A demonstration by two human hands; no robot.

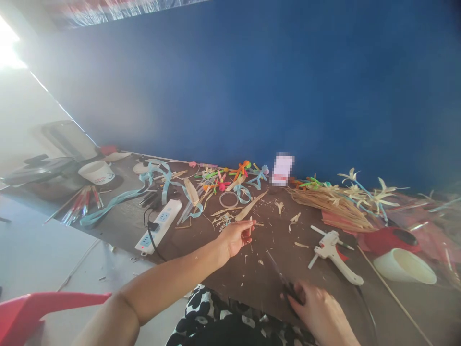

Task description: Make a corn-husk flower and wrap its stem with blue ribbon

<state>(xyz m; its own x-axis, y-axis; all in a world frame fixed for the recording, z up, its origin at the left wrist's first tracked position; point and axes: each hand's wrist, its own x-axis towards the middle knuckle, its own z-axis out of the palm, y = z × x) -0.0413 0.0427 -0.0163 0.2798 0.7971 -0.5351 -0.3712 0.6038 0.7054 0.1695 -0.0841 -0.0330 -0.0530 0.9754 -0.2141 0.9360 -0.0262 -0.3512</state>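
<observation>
Tabletop [223,278], middle of the near edge: both hands at work above it.

Left hand [237,235]: reaches in over the middle of the tabletop, thumb and fingers pinched at the tips. What they grip is small and soft in the view; it looks like a pale sliver [251,218] of husk, but this is uncertain. A long tan husk leaf [252,205] lies just beyond, pointing toward the far edge.

Right hand [313,300]: low over the near edge, fingers wrapped about the dark handles of the scissors [282,275]. Blades point up and left toward the other hand, well apart from the pinched piece; they look closed together.

Step in hand (judged): trimming small husk parts. Basis: tool in grip, plus cut scraps [301,244] scattered between the hands. Finished-looking pale flowers [383,196] lie by the far edge, toward the right end, near a bundle of dried husk [331,206].

Next move calls for (judged): the piece held steady and turned outward, blades parted and brought up to it, fingertips clear of the cutting line. If gluing is due instead, the glue gun [333,254] rests within reach of the right hand, its cord running toward the near edge.
</observation>
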